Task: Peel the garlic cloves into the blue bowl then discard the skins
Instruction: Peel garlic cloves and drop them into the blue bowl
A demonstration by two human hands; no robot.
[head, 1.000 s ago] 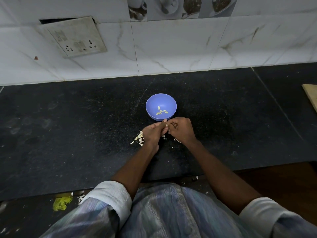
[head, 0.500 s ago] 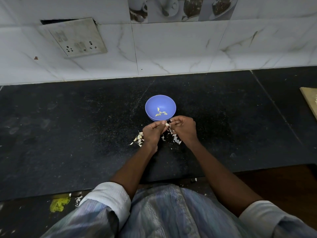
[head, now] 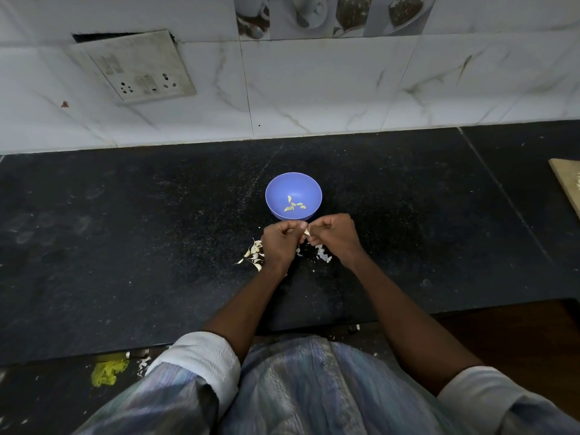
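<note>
A blue bowl point(head: 276, 186) stands on the black counter and holds several peeled garlic cloves point(head: 293, 205). Just in front of it my left hand point(head: 281, 243) and my right hand point(head: 334, 235) meet, both with curled fingers pinching one small garlic clove point(head: 307, 233) between them. Unpeeled cloves point(head: 255, 252) lie in a small heap left of my left hand. White skin scraps point(head: 323, 255) are scattered on the counter under and right of my right hand.
The black stone counter point(head: 125, 246) runs wide to both sides, with a tiled wall and a socket plate point(head: 138, 70) behind. A wooden board edge point(head: 568, 180) shows at far right. A yellow scrap point(head: 106, 372) lies on the floor below the counter's front edge.
Both hands have stayed together at the clove, shifting slightly toward the bowl. More white skin scraps show beside my right hand than a second ago.
</note>
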